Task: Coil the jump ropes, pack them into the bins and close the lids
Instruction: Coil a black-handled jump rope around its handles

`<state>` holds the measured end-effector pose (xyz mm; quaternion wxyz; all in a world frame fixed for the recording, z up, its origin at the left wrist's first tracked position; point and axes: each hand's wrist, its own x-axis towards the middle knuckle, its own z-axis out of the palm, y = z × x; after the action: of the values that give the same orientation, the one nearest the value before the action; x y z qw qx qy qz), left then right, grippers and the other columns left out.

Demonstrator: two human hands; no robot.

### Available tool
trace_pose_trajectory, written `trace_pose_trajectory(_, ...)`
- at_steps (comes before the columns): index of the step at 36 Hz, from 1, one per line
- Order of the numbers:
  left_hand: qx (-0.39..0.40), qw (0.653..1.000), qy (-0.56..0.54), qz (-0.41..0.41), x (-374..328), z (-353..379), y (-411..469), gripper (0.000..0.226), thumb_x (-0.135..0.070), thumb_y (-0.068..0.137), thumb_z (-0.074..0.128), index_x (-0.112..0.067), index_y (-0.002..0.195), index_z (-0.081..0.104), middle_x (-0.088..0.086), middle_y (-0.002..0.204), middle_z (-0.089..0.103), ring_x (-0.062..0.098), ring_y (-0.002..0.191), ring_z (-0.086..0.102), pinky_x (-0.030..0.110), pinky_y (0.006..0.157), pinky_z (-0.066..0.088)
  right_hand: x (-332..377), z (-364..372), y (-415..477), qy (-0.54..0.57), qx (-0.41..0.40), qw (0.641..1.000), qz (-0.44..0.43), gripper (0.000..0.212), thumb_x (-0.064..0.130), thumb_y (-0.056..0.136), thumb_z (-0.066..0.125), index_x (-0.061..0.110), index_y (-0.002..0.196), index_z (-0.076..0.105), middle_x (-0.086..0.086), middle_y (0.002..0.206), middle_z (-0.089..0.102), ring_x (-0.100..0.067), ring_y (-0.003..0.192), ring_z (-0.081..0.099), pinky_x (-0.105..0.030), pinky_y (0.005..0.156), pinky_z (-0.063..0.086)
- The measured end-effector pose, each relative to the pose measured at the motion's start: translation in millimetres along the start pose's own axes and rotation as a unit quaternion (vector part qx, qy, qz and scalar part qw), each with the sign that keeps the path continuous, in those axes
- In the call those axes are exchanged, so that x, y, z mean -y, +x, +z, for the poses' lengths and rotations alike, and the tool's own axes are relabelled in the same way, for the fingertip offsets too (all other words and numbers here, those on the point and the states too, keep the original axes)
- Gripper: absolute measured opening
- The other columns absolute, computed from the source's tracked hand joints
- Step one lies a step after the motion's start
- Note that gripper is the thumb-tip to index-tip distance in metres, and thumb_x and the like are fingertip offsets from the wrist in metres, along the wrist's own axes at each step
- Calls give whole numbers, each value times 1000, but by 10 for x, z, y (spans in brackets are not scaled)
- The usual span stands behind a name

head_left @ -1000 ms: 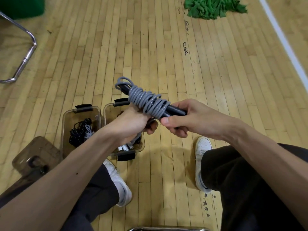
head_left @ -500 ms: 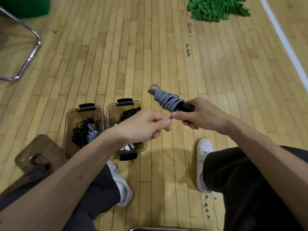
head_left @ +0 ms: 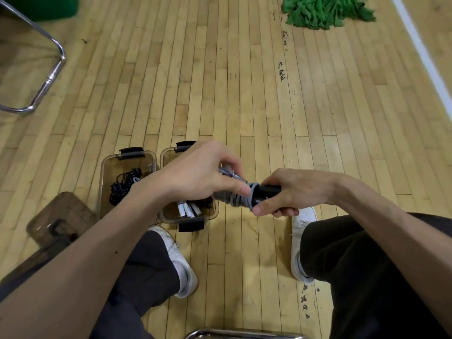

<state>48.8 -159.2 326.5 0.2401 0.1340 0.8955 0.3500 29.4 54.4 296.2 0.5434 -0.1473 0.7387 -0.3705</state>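
now right grip [head_left: 291,192] clenching black handle [head_left: 267,190] of grey jump rope [head_left: 233,198], left grip [head_left: 195,177] pinching coiled wraps just beside it. open bins [head_left: 104,182] sitting beneath left grip. risk: wrap end slipping, coil springing loose before reaching bin.

Two bins [head_left: 122,165] [head_left: 168,159], one grey jump rope [head_left: 232,199] (coiled), two hands [head_left: 195,174] [head_left: 293,192], two white shoes [head_left: 181,260] [head_left: 300,221], one green pile [head_left: 325,11]
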Motion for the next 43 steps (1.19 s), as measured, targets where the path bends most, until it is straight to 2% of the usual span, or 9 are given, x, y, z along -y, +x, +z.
trace_pose_trajectory(5, 44, 991, -128, 1, 34, -43, 26, 47, -47, 64, 82, -29, 102, 60, 3, 78, 72, 9, 62, 64, 24, 62, 50, 21, -33, -58, 11, 83, 996, -30, 24, 34, 87, 76, 12, 89, 65, 0, 69, 59, -12, 59, 51, -25, 58, 43)
trace_pose_trajectory(12, 131, 961, -242, 12, 61, -66, 23, 18, -24, 77, 76, -10, 87, 70, -4, 77, 68, 18, 66, 57, 21, 58, 47, -14, -66, -139, 54, 190, 977, -85, 28, 32, 83, 74, 7, 91, 64, -13, 74, 54, -26, 64, 47, -25, 58, 43)
trace_pose_trajectory(19, 109, 922, -371, 6, 106, -6, 115, 10, -35, 70, 72, -26, 74, 76, -1, 78, 71, 14, 70, 66, 23, 63, 55, -32, -88, -152, 193, 240, 937, -165, 26, 39, 85, 76, 16, 93, 66, -1, 72, 56, -15, 60, 48, -19, 58, 46)
trace_pose_trajectory(22, 47, 901, -431, -9, 191, 56, 119, 9, -18, 83, 68, -16, 90, 72, 1, 86, 71, 16, 76, 64, 30, 68, 56, -30, -86, -137, 258, 226, 922, -178, 40, 40, 87, 75, 6, 99, 57, 0, 76, 59, -9, 59, 53, -19, 58, 49)
trace_pose_trajectory(26, -17, 877, -477, -51, 168, 95, 105, 15, -4, 91, 59, -14, 97, 69, -1, 95, 74, 13, 83, 65, 23, 67, 54, -37, -88, -108, 312, 170, 917, -181, 50, 40, 85, 77, 5, 108, 50, -1, 74, 57, -8, 58, 51, -18, 55, 47)
trace_pose_trajectory(31, -91, 848, -511, -105, 139, 203, 201, 27, 8, 97, 50, -6, 114, 64, 11, 116, 72, 19, 104, 71, 25, 80, 58, -18, -97, -74, 342, 42, 926, -152, 13, 31, 91, 67, 22, 84, 73, -1, 72, 54, -8, 56, 46, -17, 52, 41)
trace_pose_trajectory(34, -94, 812, -561, -135, 135, 241, 197, 29, 13, 96, 46, -5, 112, 61, 13, 114, 72, 21, 100, 73, 24, 77, 59, -19, -88, -29, 327, -6, 938, -118, 15, 30, 91, 68, 16, 95, 69, -3, 73, 54, -10, 59, 45, -18, 53, 43)
trace_pose_trajectory(37, -88, 804, -565, -166, 176, 260, 164, 29, 12, 96, 45, -4, 114, 62, 15, 109, 73, 22, 93, 74, 23, 67, 58, -14, -65, 22, 316, -17, 944, -89, 22, 30, 90, 67, 11, 100, 60, -4, 73, 54, -12, 60, 46, -18, 53, 44)
trace_pose_trajectory(43, -56, 760, -613, -209, 363, 238, 49, 35, 9, 91, 47, 5, 125, 57, 23, 120, 68, 27, 108, 70, 35, 93, 58, 36, 13, 192, 284, -51, 956, -47, 32, 28, 92, 68, 4, 110, 59, -3, 72, 55, -11, 60, 48, -19, 54, 44)
